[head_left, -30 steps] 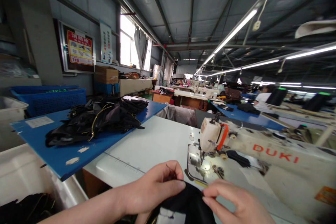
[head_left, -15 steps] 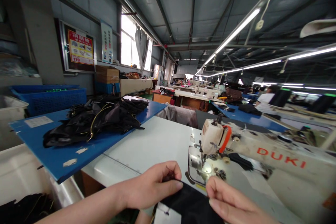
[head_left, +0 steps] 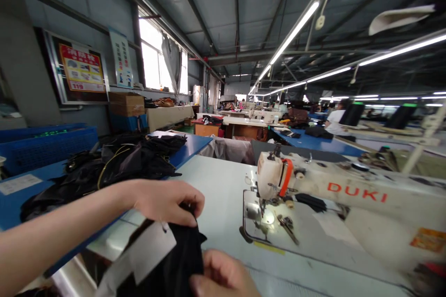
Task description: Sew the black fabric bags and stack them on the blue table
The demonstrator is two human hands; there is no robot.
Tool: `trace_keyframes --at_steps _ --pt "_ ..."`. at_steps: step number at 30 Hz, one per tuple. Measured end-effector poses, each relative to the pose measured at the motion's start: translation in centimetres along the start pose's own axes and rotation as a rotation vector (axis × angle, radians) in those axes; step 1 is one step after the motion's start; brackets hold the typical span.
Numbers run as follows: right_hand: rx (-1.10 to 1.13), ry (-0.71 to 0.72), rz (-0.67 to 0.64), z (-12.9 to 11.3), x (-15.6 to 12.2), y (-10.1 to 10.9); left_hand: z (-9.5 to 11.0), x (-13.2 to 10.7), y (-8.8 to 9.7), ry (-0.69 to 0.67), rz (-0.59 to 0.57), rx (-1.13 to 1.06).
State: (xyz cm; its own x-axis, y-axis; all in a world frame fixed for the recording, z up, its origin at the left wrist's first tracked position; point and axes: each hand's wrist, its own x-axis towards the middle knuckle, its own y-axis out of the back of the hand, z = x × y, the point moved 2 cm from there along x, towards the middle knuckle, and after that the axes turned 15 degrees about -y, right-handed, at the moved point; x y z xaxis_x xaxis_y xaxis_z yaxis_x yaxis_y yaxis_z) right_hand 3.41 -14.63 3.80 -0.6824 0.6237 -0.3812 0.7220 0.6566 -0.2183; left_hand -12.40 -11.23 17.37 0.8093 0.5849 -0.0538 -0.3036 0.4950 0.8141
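Note:
My left hand (head_left: pixel 170 202) is closed on the upper edge of a piece of black fabric (head_left: pixel 177 260), lifted in front of the white sewing table (head_left: pixel 216 185). Lower down, my right hand (head_left: pixel 225 274) pinches the fabric's right side. A white paper or label piece (head_left: pixel 153 250) hangs over the fabric's left part, with a dark mark at its top corner. The fabric's lower end runs out of view. To the right of both hands stands a white sewing machine (head_left: pixel 306 185) with red lettering; neither hand touches it.
A heap of black fabric pieces (head_left: pixel 128 167) with yellow edging lies on the blue board (head_left: pixel 195 148) at left. Small scissors or a metal tool (head_left: pixel 288 229) rest beside the needle plate. Thread cones (head_left: pixel 351 113) stand at right. A blue basket (head_left: pixel 49 151) sits far left.
Both hands have moved left with the black fabric, away from the machine. My left hand is higher and the fabric hangs more upright. The view has turned slightly right.

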Motion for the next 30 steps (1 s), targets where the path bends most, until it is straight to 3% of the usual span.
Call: trace_keyframes --at_steps 3,5,7,11,13,16,18,20,24,27,30 --pt "0.352 0.092 0.109 -0.5 3.5 -1.2 -0.1 2.9 2.7 -0.032 -0.082 0.463" --pt "0.464 0.042 0.21 -0.3 4.5 -0.1 -1.3 5.9 2.0 -0.118 -0.094 0.692" --pt "0.499 -0.008 0.283 0.5 4.4 2.4 -3.3 9.2 -0.5 -0.221 -0.047 0.815" --pt "0.508 -0.132 0.356 3.0 1.8 8.2 -7.5 14.8 -6.9 -0.367 0.05 0.659" --pt "0.454 -0.218 0.362 3.9 0.3 10.5 -8.5 16.5 -9.0 -0.406 0.088 0.564" --pt "0.275 -0.369 0.345 4.6 -1.2 13.0 -8.8 17.6 -10.0 -0.43 0.129 0.476" --pt "0.029 -0.376 0.364 4.5 -1.7 14.4 -8.8 17.8 -9.8 -0.432 0.138 0.426" --pt "-0.388 -0.204 0.464 3.9 -2.1 15.6 -9.0 17.9 -9.6 -0.433 0.129 0.395" --pt "-1.183 0.402 0.734 2.2 -2.5 16.4 -9.5 18.3 -9.5 -0.432 0.132 0.362" --pt "-1.428 0.7 0.763 1.7 -2.0 16.5 -9.9 18.6 -9.6 -0.423 0.142 0.345" --pt "-1.505 0.857 0.749 1.6 -1.5 16.8 -10.1 19.0 -9.5 -0.426 0.131 0.33"
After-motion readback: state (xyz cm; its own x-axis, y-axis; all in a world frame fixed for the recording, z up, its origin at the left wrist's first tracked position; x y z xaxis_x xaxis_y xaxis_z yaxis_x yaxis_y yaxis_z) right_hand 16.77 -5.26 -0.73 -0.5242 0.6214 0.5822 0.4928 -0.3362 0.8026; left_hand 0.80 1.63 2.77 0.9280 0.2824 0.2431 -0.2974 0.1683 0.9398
